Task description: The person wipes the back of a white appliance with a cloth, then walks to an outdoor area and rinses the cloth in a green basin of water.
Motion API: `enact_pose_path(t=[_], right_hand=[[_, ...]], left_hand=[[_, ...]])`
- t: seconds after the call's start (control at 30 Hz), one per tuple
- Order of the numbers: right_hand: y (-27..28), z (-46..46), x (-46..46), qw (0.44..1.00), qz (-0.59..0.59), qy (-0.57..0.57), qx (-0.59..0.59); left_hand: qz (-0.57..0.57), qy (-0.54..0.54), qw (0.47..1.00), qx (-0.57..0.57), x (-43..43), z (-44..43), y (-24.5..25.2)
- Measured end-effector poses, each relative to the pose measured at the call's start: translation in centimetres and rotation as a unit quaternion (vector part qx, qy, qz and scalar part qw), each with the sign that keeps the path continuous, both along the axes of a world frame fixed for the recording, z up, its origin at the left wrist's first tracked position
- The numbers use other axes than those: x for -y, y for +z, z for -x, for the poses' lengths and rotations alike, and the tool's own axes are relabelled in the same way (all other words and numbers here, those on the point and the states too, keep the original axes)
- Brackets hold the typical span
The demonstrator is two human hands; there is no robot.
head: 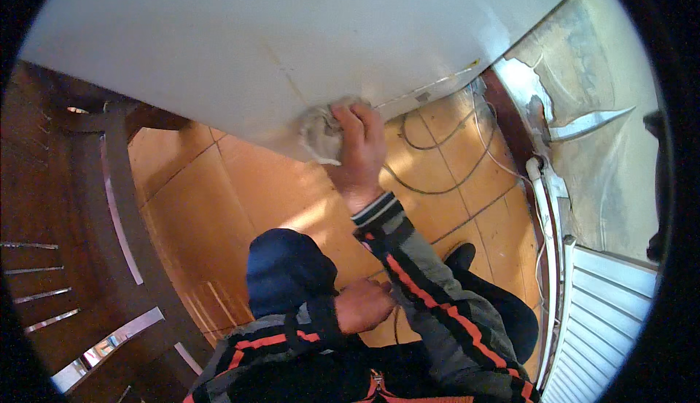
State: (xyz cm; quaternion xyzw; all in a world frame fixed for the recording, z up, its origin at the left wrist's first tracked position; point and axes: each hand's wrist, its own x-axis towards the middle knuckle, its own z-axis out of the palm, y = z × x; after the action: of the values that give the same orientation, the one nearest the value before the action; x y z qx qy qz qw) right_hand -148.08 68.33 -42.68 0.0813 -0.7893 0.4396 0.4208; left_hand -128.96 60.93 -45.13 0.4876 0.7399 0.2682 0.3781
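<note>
My right hand (pixel 361 148) grips a crumpled, damp-looking greyish cloth (pixel 321 135). The cloth presses against the lower edge of a large, smooth white panel (pixel 229 31), perhaps the side or door of an appliance. A thin brownish streak (pixel 284 72) runs down the panel just above the cloth. Low in front of my body, my left hand (pixel 363 304) rests beside my bent knee (pixel 290 271). Its fingers look curled in, with nothing visible in them; the right sleeve lies close to its fingertips.
Orange floor tiles (pixel 295 195) lie below. A grey cable (pixel 443 191) loops across them. At right, a wall (pixel 590 184) has peeling paint, with a white pipe (pixel 541 200) and a white ribbed panel (pixel 607 293) alongside. Dark brown furniture (pixel 65 184) with shiny strips stands at left.
</note>
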Motion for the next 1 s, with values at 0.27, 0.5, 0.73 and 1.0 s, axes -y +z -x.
enact_pose_path(t=[0.27, 0.5, 0.73, 1.0], right_hand=[[8.5, 3.0, 1.8, 0.968, 0.011, -0.012, -0.251], [3.3, 0.0, 0.9, 0.999, -0.032, -0.039, -0.019], [7.2, 1.7, 3.4, 0.979, 0.043, -0.023, -0.196], [-7.5, -1.2, -4.2, 0.958, 0.095, -0.130, 0.237]], left_hand=[[-0.111, 0.017, 0.994, 0.015, 2.2, -2.7, -6.1], [-0.024, -0.017, 0.995, 0.097, 1.9, -0.9, -3.8], [-0.091, -0.059, 0.991, 0.082, 2.5, 0.7, -0.5], [0.026, -0.092, 0.991, 0.094, 1.0, 0.7, -1.2]])
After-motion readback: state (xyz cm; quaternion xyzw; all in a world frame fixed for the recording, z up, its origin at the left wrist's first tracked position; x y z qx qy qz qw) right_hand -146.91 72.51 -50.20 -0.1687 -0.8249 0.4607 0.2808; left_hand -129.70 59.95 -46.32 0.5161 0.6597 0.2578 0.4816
